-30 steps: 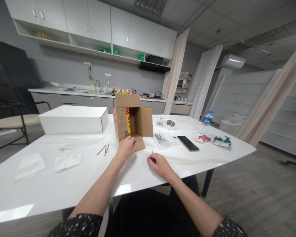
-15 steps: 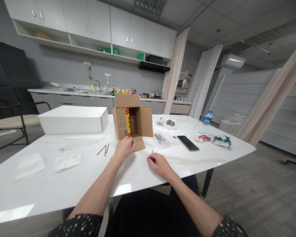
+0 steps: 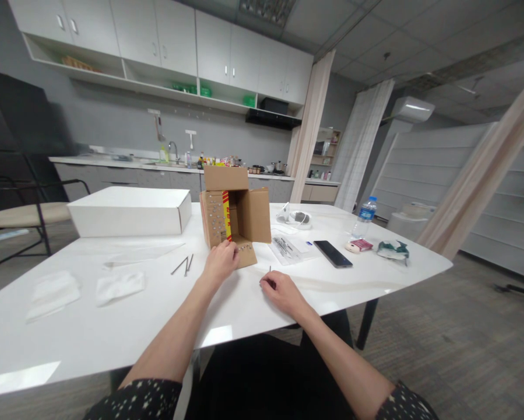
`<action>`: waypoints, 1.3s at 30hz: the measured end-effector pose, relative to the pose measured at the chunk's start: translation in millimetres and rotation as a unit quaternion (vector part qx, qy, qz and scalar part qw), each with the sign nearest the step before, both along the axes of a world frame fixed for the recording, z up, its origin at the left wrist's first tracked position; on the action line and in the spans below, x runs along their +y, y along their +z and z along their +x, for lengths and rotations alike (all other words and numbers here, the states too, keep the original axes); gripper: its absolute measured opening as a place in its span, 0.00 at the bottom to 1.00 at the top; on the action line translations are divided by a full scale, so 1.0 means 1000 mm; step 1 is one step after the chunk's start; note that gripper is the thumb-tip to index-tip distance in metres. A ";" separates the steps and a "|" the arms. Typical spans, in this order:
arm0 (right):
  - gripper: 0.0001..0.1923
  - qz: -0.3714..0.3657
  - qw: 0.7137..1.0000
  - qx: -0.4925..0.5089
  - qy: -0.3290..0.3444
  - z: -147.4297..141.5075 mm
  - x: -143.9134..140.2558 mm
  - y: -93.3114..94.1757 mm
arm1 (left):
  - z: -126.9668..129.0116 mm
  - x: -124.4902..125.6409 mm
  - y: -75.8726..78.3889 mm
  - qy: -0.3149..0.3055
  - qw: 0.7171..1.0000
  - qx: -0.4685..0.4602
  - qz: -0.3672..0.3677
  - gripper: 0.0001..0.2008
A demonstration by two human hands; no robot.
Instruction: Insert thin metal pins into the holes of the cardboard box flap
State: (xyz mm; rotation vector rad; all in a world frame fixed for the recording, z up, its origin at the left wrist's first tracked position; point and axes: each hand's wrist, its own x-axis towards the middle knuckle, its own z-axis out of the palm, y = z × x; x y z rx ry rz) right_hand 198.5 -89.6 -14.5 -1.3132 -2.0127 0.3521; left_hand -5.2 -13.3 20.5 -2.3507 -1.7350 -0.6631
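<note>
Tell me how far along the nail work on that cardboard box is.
Done: rows of nail heads already stud the cardboard box on its left side and front flap. In hand: the left hand rests on that flap while the right hand pinches one nail upright on the table. Left: loose nails lie unused to the left.

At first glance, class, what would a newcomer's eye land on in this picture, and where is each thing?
The open cardboard box stands at the middle of the white table, its flap studded with small metal pieces, and the left hand rests on its lower flap. Just right of it, the right hand pinches a thin nail upright on the tabletop. A large white box sits at the far left.
</note>
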 end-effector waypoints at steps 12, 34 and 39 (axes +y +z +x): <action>0.08 0.004 1.000 0.004 0.003 0.000 0.000 -0.002 | 0.012 -0.008 -0.002 -0.050 0.998 0.027 -0.015 0.11; 0.09 0.001 1.000 -0.002 0.001 -0.001 -0.002 0.000 | 0.002 -0.010 -0.002 -0.068 0.997 0.013 -0.027 0.09; 0.08 0.000 1.000 0.000 0.002 0.000 -0.003 0.001 | 0.001 -0.009 -0.003 -0.062 0.998 0.016 -0.022 0.10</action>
